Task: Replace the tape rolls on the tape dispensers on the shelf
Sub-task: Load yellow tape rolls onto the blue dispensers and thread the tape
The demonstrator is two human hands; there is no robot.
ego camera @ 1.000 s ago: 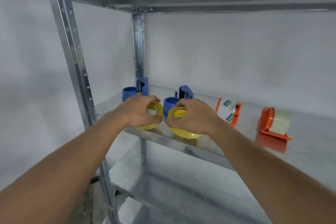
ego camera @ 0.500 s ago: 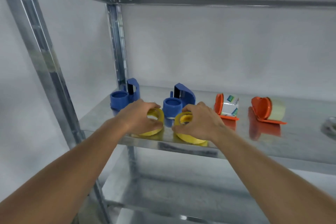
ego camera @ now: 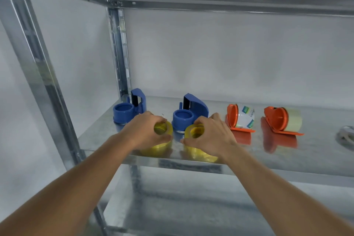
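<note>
Both hands work at the front edge of the metal shelf. The left hand grips a yellow tape roll: fingers curl over the top of the roll, the thumb closes on its lower side. The right hand grips a second yellow tape roll in the same manner, fingers over the top, thumb underneath. Both rolls stand on edge with the core openings facing the person. The rolls sit side by side, just apart, near the shelf's front lip; yellow reflections show on the metal beneath them.

Directly behind the rolls stand two blue tape dispensers. The left blue dispenser is near the rear upright post; the right blue dispenser is just behind the gap between the hands. Each has a bare round hub carrying no roll.

To the right are two orange tape dispensers, well apart from the hands. The nearer orange dispenser carries a roll with a printed white label. The farther orange dispenser carries a pale, cream-coloured roll. A lower shelf is visible below the arms.
</note>
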